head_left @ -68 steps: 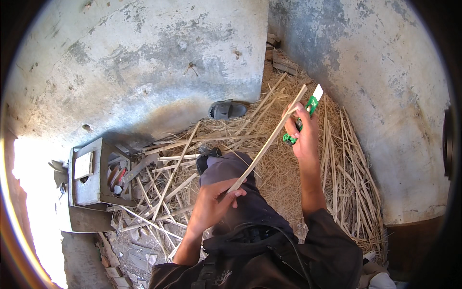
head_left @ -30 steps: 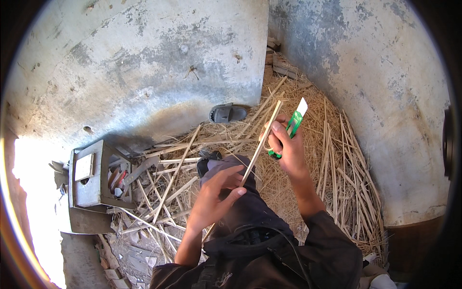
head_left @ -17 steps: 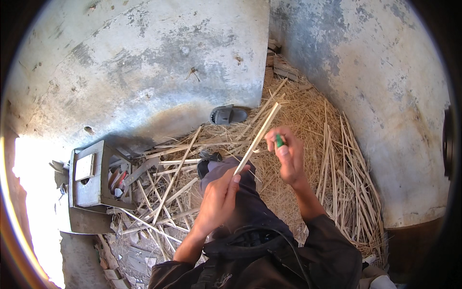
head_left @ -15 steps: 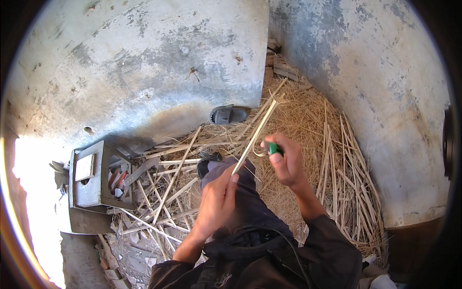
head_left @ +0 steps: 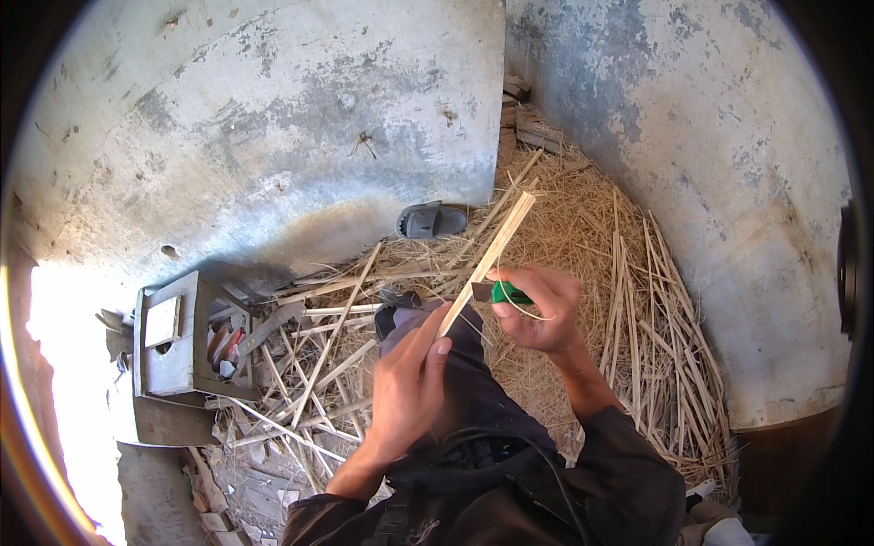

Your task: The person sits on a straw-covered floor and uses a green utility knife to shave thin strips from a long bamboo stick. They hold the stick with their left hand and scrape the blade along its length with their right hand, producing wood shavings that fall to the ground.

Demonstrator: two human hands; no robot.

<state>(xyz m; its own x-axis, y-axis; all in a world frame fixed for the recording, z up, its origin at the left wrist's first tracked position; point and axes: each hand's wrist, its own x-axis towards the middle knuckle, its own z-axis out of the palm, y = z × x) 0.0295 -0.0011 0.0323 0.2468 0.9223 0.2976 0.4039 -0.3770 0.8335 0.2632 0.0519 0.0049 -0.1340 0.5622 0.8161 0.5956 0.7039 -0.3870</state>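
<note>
against the strip (head_left: 500, 241), green knife (head_left: 506, 293)

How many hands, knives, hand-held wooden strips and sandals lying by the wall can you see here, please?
Hands (left hand, right hand): 2
Green-handled knife: 1
Held wooden strip: 1
Grey sandal by the wall: 1
Total: 5
</note>
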